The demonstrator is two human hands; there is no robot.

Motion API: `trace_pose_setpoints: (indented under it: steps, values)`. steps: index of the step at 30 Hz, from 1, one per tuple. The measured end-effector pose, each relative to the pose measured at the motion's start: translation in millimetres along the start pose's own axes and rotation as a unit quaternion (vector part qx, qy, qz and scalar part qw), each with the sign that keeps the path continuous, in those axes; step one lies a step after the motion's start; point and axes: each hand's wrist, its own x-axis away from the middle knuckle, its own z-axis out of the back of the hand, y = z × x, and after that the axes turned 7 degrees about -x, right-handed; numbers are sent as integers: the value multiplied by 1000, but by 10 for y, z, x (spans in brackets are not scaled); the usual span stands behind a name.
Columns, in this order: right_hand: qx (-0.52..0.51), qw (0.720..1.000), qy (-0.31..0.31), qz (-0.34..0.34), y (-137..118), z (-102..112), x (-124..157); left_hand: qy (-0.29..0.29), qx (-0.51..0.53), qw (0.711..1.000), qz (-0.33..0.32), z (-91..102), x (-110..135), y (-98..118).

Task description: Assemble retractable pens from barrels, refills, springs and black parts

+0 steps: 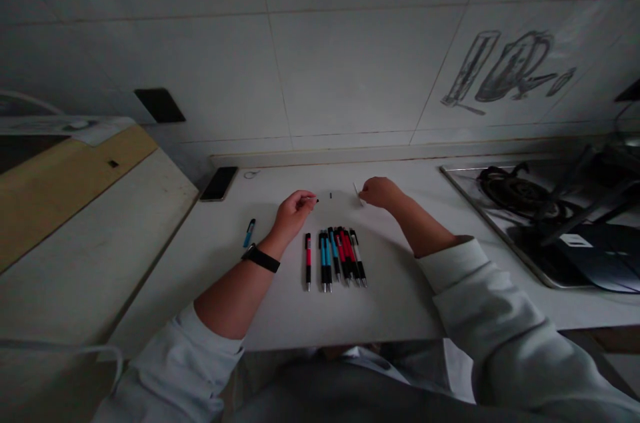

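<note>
My left hand (293,211), with a black band at its wrist, is closed in a pinch; a small dark piece (317,200) shows at its fingertips. My right hand (379,192) is closed on a thin whitish stick that looks like a pen refill (356,189). Between the hands a tiny dark part (331,196) lies on the white counter. Below them are several click pens side by side: a red pen (308,262) slightly apart on the left, then blue pens (325,260), red pens (345,256) and a white pen (357,256). A short blue pen barrel (249,233) rests left of my left wrist.
A phone (219,184) lies at the counter's back left, with a small thin ring-like item (251,174) near it. On the right is a gas stove (505,210) with a dark object bearing a white label (576,240). A cabinet-like box (85,210) borders the left side. Behind runs a tiled wall (340,70).
</note>
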Motion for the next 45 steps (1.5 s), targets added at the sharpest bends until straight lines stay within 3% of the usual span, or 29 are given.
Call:
trace_pose_setpoints:
  steps: [2, 5, 10, 15, 22, 34, 39, 45]
  values:
    - [-81, 996, 23, 38, -53, 38, 141, -17, -13, 999, -30, -16, 31, 27]
    - [-258, 959, 36, 110, -188, -73, 377, -45, -40, 996, -67, -49, 94, 91]
    - [-351, 913, -23, 206, -392, -397, 582, -55, -90, 990, -97, -86, 178, 187]
    - [-445, 869, -27, 215, -396, -512, 527, -50, -92, 990, -96, -76, 193, 235]
    - [-450, 871, 42, 192, -195, -529, 414, -41, -107, 989, -92, -49, 151, 210]
    - [-416, 884, 33, 211, -262, -560, 486, -83, -175, 973, -125, -48, 136, 168]
    - [-404, 884, 70, 224, -294, -557, 519, -68, -185, 973, -122, -41, 130, 185]
    - [-382, 898, 58, 213, -321, -542, 541, -66, -193, 970, -129, -46, 125, 196]
